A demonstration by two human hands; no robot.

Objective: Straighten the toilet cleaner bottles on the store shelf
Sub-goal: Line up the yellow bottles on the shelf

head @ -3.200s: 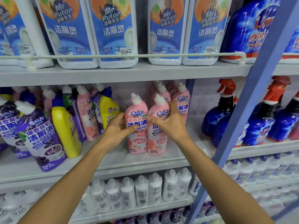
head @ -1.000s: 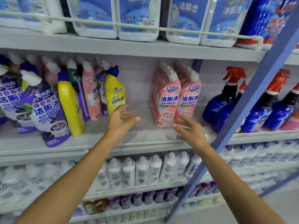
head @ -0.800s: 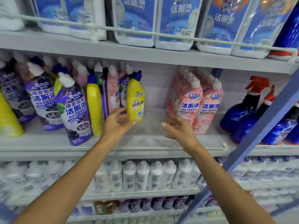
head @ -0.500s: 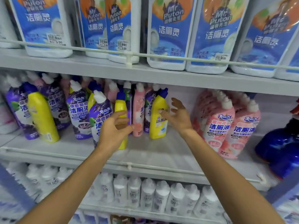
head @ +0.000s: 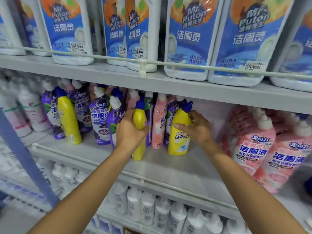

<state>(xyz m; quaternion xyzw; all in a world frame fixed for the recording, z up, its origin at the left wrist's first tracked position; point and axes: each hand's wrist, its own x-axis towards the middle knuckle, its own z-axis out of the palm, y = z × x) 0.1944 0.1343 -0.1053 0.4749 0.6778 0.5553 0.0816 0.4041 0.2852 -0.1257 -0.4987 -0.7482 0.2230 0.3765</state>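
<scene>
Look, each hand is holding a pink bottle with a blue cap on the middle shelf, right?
Not quite. The head view shows the left hand and right hand each holding a yellow bottle with a blue cap on the middle shelf. The pink bottles stand untouched.

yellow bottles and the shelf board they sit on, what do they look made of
Yellow bottles: likely glossy moulded plastic, with soft highlights, blue plastic-looking caps and one printed label. Shelf board: smooth, pale grey, matte, probably painted metal, though the finish hides the core.
</scene>
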